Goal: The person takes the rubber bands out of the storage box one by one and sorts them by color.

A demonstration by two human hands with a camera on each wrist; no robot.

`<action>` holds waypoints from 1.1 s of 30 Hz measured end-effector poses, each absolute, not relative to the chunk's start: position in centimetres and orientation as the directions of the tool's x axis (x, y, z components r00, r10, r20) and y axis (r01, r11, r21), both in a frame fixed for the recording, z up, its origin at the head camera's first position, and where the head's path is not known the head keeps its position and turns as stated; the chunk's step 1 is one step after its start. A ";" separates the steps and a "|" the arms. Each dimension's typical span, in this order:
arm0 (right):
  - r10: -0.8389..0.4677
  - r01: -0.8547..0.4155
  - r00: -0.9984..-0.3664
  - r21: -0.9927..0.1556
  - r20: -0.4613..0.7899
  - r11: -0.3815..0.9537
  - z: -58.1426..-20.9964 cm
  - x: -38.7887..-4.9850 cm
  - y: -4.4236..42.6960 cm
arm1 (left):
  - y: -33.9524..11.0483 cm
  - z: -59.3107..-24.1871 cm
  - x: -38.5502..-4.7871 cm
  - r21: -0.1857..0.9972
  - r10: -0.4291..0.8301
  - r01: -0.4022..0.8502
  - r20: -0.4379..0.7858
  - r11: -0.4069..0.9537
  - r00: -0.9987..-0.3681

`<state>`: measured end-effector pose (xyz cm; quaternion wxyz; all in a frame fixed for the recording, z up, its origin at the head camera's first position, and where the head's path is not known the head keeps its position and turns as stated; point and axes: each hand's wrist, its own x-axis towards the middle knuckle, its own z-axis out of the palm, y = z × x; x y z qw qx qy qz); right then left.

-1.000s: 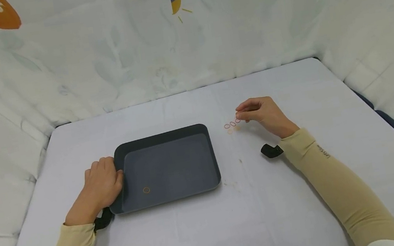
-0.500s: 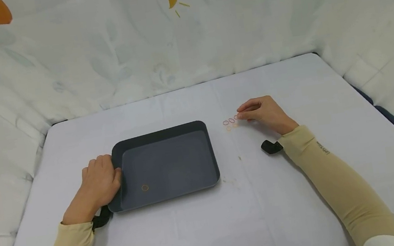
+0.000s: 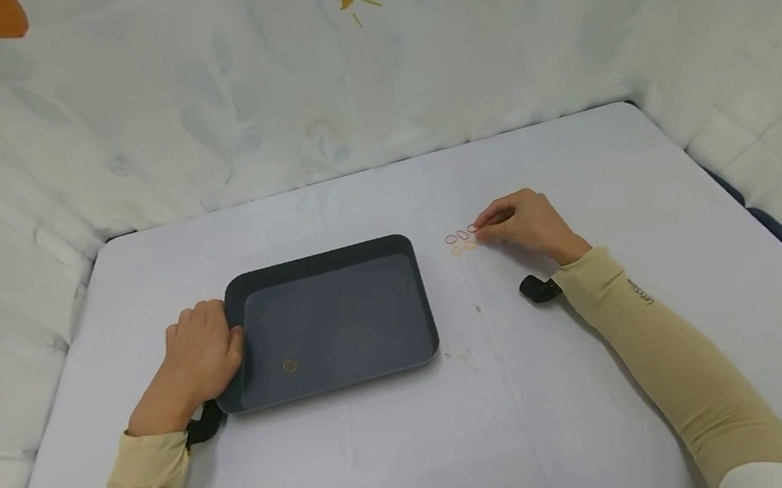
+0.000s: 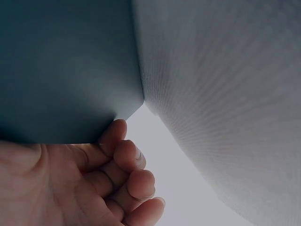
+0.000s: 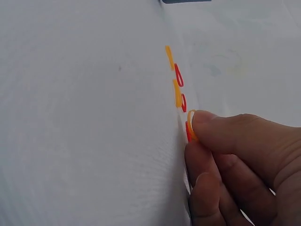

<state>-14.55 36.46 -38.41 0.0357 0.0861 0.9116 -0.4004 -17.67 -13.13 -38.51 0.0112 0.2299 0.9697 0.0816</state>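
Note:
My left hand (image 3: 199, 358) grips the left edge of a dark grey tray (image 3: 341, 318), its thumb at the rim; the left wrist view shows its curled fingers (image 4: 129, 157) by the tray's corner. One thin yellow rubber band (image 3: 284, 367) lies in the tray. Right of the tray, my right hand (image 3: 529, 226) is low over the table beside small red rubber bands (image 3: 451, 239) and yellow rubber bands (image 3: 456, 251) laid in two rows. In the right wrist view, its thumb and finger pinch a yellow rubber band (image 5: 189, 123), with a red band (image 5: 188, 133) right beside it.
A white cloth covers the table (image 3: 421, 456). Faint marks (image 3: 459, 353) show on it right of the tray. Patterned white curtains (image 3: 253, 113) rise behind and at both sides. Black wrist devices (image 3: 538, 288) sit at both wrists.
My right fingertips have shifted slightly toward the near row of yellow bands. The left hand and tray hold still on the table; the head view has tilted a little.

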 end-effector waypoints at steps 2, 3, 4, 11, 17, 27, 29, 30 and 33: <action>0.123 0.187 -0.982 -0.715 -0.140 0.674 -38.4 -14.7 36.6 | -13.0 -38.5 -17.6 0.165 0.443 0.438 0.010 0.883 -0.896; 0.120 0.188 -0.982 -0.711 -0.145 0.677 -38.4 -14.8 36.8 | -12.9 -38.5 -17.5 0.166 0.442 0.437 0.007 0.884 -0.897; 0.113 0.186 -0.982 -0.708 -0.149 0.681 -38.3 -14.8 36.9 | -12.7 -38.5 -17.4 0.168 0.442 0.436 0.008 0.884 -0.897; 0.112 0.152 -0.988 -0.694 -0.104 0.704 -36.6 -14.5 38.5 | -11.1 -38.4 -17.8 0.167 0.452 0.449 0.020 0.878 -0.892; 0.027 0.043 -0.999 -0.693 -0.033 0.719 -34.1 -15.0 36.9 | -9.8 -38.4 -18.1 0.173 0.449 0.441 -0.005 0.881 -0.894; -0.267 -0.258 -0.958 -0.709 0.102 0.656 -30.8 -17.3 29.5 | -8.5 -38.9 -17.8 0.188 0.433 0.420 -0.031 0.888 -0.901; -0.325 -0.300 -0.940 -0.705 0.104 0.643 -30.5 -17.5 28.1 | -8.1 -38.9 -17.8 0.191 0.432 0.421 -0.022 0.887 -0.902; -0.355 -0.319 -0.930 -0.700 0.099 0.639 -30.4 -17.6 27.5 | -7.9 -38.9 -17.8 0.191 0.432 0.421 -0.019 0.887 -0.902; -0.457 -0.388 -0.885 -0.674 0.084 0.629 -30.3 -17.9 25.5 | -7.3 -39.0 -17.8 0.191 0.434 0.423 -0.020 0.886 -0.901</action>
